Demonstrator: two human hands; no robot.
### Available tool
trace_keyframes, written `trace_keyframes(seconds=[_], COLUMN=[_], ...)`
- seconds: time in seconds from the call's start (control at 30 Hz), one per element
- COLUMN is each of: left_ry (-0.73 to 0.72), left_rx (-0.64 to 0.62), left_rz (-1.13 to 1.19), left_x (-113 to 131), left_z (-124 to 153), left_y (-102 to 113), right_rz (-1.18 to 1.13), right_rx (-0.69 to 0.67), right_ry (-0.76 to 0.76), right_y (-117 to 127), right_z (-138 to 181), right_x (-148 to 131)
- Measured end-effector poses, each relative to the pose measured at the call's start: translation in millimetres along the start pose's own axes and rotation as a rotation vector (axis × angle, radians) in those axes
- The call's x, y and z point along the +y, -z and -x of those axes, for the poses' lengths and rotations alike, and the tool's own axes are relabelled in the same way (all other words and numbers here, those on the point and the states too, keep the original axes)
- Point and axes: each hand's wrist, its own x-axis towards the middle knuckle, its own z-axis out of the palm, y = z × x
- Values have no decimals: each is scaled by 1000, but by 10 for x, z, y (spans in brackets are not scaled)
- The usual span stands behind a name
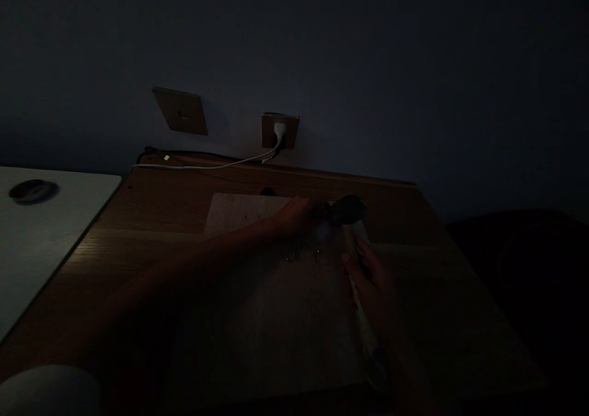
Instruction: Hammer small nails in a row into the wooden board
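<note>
The scene is very dark. In my right hand [368, 275] is a hammer with a pale handle [365, 327] and a dark head [348, 210], the fingers wrapped round the handle. My left hand [297, 215] reaches across from the left, its fingers closed right beside the hammer's head; what they hold, if anything, is lost in the dark. Below that hand, small shiny bits of metal [292, 256], perhaps nails, lie on a pale board [280, 318]. The board rests on a brown wooden table.
The wooden table [405, 213] stands against a wall. A white cable [197, 167] runs along its back edge to a plug in a wall socket [280, 130]. Left is a white surface [69, 226] bearing a dark round object [33, 191]. A small dark thing [268, 192] sits behind the board.
</note>
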Motion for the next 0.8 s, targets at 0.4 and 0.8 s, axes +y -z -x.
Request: trace_keyframes(seconds=[0.4,0.8], left_ry=[42,-3], left_rx=[10,31], left_rz=[-56,-11], left_x=[0,-58], left_z=[-19,-28], left_y=[-16,-47], right_rz=[-4,34], right_rx=[2,-63], right_ry=[-10,15], right_y=[8,-33], right_z=[-31,-24], right_x=[20,72])
